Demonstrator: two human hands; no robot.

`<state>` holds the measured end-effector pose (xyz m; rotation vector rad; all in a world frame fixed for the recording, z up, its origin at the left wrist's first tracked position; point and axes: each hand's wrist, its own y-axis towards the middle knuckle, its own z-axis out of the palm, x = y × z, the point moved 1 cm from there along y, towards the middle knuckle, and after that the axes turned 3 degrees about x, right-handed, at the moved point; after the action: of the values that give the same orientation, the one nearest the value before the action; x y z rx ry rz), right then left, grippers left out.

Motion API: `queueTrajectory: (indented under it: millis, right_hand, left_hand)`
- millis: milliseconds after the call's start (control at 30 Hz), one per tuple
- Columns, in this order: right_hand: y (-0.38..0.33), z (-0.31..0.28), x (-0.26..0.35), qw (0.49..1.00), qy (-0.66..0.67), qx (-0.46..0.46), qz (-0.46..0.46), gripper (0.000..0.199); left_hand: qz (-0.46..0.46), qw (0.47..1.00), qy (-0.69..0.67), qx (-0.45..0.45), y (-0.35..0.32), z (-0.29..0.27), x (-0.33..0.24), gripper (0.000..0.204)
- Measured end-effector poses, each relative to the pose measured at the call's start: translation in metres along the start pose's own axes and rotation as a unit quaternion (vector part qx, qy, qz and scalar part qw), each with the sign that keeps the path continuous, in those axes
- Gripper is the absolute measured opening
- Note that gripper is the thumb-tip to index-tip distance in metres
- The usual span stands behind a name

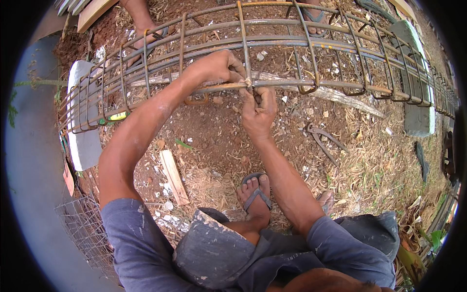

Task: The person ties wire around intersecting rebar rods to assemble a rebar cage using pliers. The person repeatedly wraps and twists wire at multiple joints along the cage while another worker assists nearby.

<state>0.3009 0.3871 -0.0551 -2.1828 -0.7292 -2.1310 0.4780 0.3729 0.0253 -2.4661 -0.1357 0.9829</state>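
A long cage of steel reinforcing bars [287, 82] lies across the far side in front of me, with square stirrups along it. My left hand [216, 68] reaches over the near lengthwise bar, its fingers curled in at a stirrup crossing. Just below that crossing, my right hand [259, 109] has thumb and fingers pinched together close under the bar. A small pale tie [248, 82] shows at the crossing between the two hands. Whatever is pinched in the fingers is too small to make out. On the ground right of my right forearm lies a pair of pincers [315, 132], handles apart.
Pale blocks sit under the cage at left [87, 151] and right [419, 121]. Another person's foot [138, 17] stands beyond the cage. A long wood strip [350, 99] lies beneath it; a short wood piece [173, 176] and wire mesh [87, 228] are nearer.
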Motion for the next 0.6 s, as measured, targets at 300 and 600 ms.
queueTrajectory:
  millis: [300,600]
  right_hand:
    - [0.004,-0.012,-0.001,0.999,0.030,0.030,0.017,0.016]
    - [0.013,-0.024,0.020,0.982,0.023,0.111,0.154,0.004]
  left_hand:
    - [0.077,0.945,0.170,-0.268,-0.040,0.013,-0.053,0.015]
    - [0.217,0.853,0.448,-0.158,-0.048,0.035,-0.089,0.014]
